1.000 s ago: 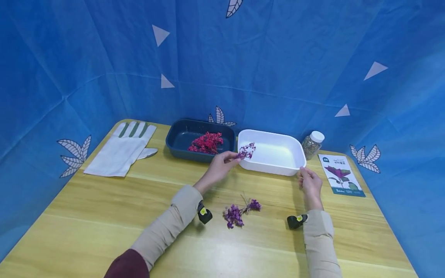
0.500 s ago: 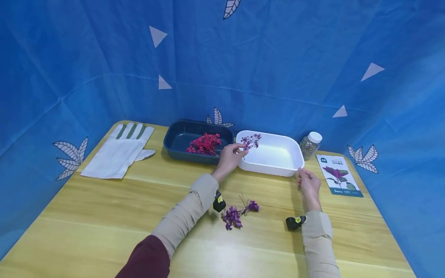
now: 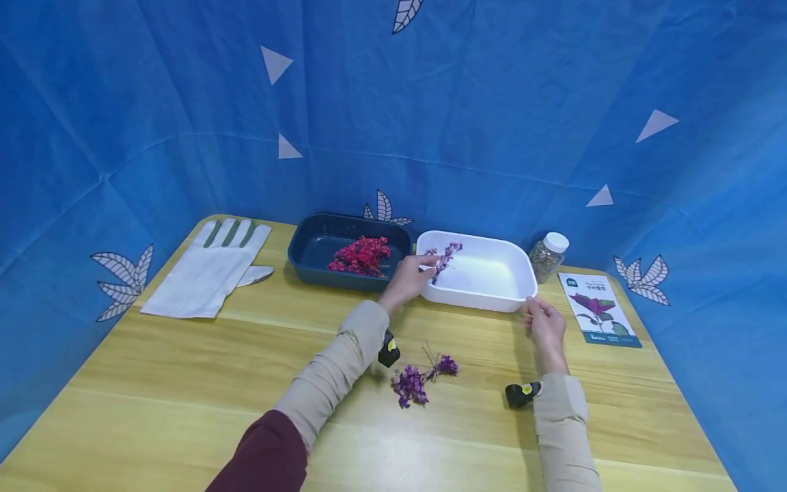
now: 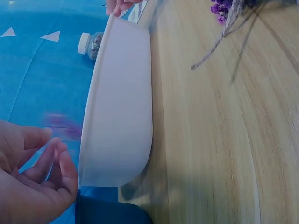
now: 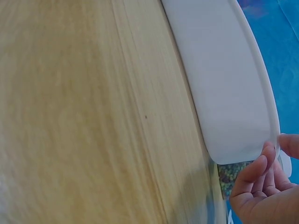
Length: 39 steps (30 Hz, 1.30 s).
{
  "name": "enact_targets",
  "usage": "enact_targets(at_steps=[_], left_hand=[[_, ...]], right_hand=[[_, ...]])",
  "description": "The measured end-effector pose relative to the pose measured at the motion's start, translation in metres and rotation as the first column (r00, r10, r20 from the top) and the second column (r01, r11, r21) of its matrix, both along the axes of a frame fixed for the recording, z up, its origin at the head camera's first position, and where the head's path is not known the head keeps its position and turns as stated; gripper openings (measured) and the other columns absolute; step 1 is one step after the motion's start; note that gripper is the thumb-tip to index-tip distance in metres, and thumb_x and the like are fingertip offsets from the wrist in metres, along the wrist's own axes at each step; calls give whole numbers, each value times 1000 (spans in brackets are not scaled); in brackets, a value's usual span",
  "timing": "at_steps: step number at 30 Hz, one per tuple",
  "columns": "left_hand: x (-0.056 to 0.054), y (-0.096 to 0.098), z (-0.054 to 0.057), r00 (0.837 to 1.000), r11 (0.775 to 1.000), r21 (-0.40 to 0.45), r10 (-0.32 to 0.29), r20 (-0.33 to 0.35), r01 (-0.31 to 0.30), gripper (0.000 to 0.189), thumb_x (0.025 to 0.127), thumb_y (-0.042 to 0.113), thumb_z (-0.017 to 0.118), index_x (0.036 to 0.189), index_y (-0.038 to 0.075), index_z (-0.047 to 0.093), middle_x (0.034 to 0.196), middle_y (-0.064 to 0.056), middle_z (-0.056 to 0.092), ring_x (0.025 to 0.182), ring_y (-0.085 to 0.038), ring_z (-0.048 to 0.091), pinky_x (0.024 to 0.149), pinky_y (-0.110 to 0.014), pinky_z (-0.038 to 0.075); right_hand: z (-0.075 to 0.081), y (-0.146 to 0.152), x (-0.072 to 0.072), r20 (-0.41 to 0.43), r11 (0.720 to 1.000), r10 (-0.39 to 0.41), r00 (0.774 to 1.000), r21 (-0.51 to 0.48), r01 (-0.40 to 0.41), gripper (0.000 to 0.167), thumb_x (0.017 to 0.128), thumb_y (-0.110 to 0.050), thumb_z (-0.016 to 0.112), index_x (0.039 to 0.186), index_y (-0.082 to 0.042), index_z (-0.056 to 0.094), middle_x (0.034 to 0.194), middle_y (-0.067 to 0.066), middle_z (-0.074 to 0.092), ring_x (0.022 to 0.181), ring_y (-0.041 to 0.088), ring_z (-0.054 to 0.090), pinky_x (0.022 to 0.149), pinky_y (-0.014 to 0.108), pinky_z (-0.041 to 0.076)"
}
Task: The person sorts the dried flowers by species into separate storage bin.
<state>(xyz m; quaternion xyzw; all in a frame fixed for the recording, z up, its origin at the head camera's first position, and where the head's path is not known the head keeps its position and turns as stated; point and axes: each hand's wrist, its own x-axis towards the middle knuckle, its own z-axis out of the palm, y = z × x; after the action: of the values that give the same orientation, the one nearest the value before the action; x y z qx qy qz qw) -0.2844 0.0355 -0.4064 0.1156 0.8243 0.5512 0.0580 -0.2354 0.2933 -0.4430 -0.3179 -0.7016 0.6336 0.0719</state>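
A small sprig of dried purple flowers (image 3: 449,255) hangs over the left end of the white tub (image 3: 472,298); it looks blurred in the left wrist view. My left hand (image 3: 407,279) is at the tub's near left rim, its thumb and fingertips parted just beside the sprig (image 4: 63,126). No stem shows between them. At the near right corner, my right hand (image 3: 546,326) pinches the tub's rim between thumb and fingers, also seen in the right wrist view. A tied purple bunch (image 3: 412,384) lies on the table in front.
Left of the tub stands a dark blue tub (image 3: 307,270) with red dried flowers (image 3: 361,255) in it. White gloves (image 3: 197,279) lie at the far left. A jar of seeds (image 3: 546,258) and a plant packet (image 3: 599,311) are to the right. A blue curtain (image 3: 492,102) hangs behind.
My left hand has moved right to the white tub and loosened its pinch on the sprig, which has swung over the tub's inside. The right hand stays on the rim.
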Motion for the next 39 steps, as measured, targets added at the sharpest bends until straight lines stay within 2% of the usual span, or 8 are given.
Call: enact_targets(at_steps=[4, 10, 14, 22, 27, 32, 35, 39], left_hand=[[1, -2, -2, 999, 999, -20, -34, 18, 34, 33, 96, 5, 52, 128, 3, 59, 133, -10, 56, 122, -24, 52, 99, -34, 44], [5, -7, -5, 997, 997, -35, -71, -23, 70, 30, 95, 6, 56, 124, -1, 61, 127, -12, 61, 108, -26, 58, 92, -33, 47], [11, -14, -5, 994, 993, -41, -111, -22, 110, 29, 95, 11, 58, 122, 3, 63, 121, -12, 64, 101, -24, 59, 84, -30, 49], [34, -43, 2, 971, 970, -39, -239, 6, 239, 35, 93, 22, 62, 124, 7, 62, 120, -9, 63, 104, -21, 58, 88, -32, 48], [51, -65, -5, 958, 954, -93, -283, 45, 286, 39, 91, 27, 65, 125, 7, 62, 120, -7, 64, 107, -21, 56, 88, -32, 48], [71, -83, -15, 946, 941, -101, -317, 62, 322, 43, 91, 27, 65, 128, 5, 59, 120, -10, 64, 107, -22, 56, 86, -33, 49], [81, -87, -21, 938, 933, -99, -341, 68, 347, 44, 90, 27, 66, 128, 5, 59, 119, -10, 64, 106, -22, 56, 85, -32, 48], [92, -84, -28, 915, 912, -94, -389, 109, 399, 46, 89, 28, 67, 129, 6, 58, 120, -9, 62, 108, -23, 56, 89, -35, 48]], right_hand=[[-1, 1, 1, 17, 1000, 8, 1000, 5, -8, 41, 96, -29, 53, 130, -5, 50, 84, -8, 52, 66, 2, 48, 57, 14, 41], [-3, 2, 1, 23, 1000, 7, 1000, -6, -7, 43, 97, -31, 52, 131, -6, 49, 86, -7, 52, 68, 3, 48, 57, 15, 41], [-4, 2, 1, 24, 1000, 1, 1000, -9, -1, 41, 97, -31, 53, 129, -7, 50, 84, -7, 52, 67, 3, 48, 56, 16, 40], [-3, 3, 1, 54, 999, 23, 998, -33, -21, 45, 97, -35, 50, 134, -9, 48, 95, -6, 50, 77, 5, 48, 62, 16, 41], [-4, 4, 1, 51, 999, 21, 998, -48, -19, 40, 97, -35, 51, 129, -11, 49, 97, -4, 50, 78, 6, 48, 63, 17, 42], [-3, 5, 1, 24, 999, 15, 1000, -41, -14, 28, 95, -31, 55, 117, -13, 54, 88, -4, 53, 70, 5, 49, 58, 17, 41], [-1, 5, 0, 20, 999, 10, 1000, -46, -10, 25, 95, -29, 56, 115, -14, 54, 85, -4, 54, 67, 5, 49, 56, 17, 40], [0, 5, -1, 25, 999, 12, 1000, -42, -11, 34, 95, -29, 55, 123, -10, 53, 89, -3, 53, 68, 5, 49, 56, 17, 40]])
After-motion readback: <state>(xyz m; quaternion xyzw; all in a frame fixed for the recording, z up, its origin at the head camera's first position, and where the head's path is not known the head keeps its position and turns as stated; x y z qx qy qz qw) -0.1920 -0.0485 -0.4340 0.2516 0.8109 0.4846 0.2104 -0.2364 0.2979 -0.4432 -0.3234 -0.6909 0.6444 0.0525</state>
